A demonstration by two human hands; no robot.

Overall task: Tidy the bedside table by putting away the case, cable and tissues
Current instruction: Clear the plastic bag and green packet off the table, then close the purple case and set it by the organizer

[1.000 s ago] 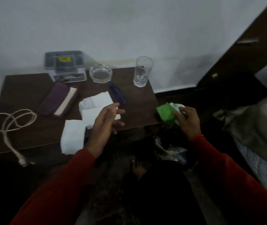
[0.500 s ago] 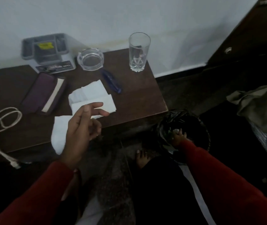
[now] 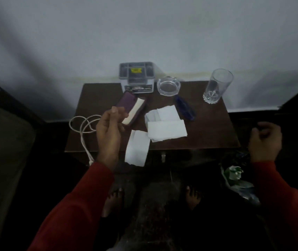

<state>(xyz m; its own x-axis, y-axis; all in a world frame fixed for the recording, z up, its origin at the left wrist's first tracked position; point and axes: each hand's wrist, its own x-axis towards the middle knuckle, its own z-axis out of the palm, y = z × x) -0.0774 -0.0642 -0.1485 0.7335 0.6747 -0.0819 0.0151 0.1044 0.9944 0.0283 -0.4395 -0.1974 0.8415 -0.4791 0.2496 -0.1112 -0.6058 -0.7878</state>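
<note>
On the dark wooden bedside table (image 3: 207, 134) lie a purple case (image 3: 129, 105) with a cream edge, white tissues (image 3: 164, 124) in the middle, and one tissue (image 3: 137, 149) hanging over the front edge. A white cable (image 3: 84, 124) is looped at the table's left side and drops off the front. My left hand (image 3: 108, 129) hovers over the table just left of the case, fingers loosely curled, holding nothing. My right hand (image 3: 264, 140) hangs empty past the table's right edge, fingers loosely curled, above a black bin (image 3: 238, 180) holding green-and-white wrapping.
At the back of the table stand a grey organiser box (image 3: 136, 77), a glass ashtray (image 3: 168, 85) and a tall drinking glass (image 3: 217, 86). A blue pen-like object (image 3: 184, 107) lies right of the tissues. A white wall is behind; my bare feet are on the floor below.
My right hand rose out of the bin, empty; the green item it held a second ago now lies in the bin. My left hand shifted left toward the case. The view swung left.
</note>
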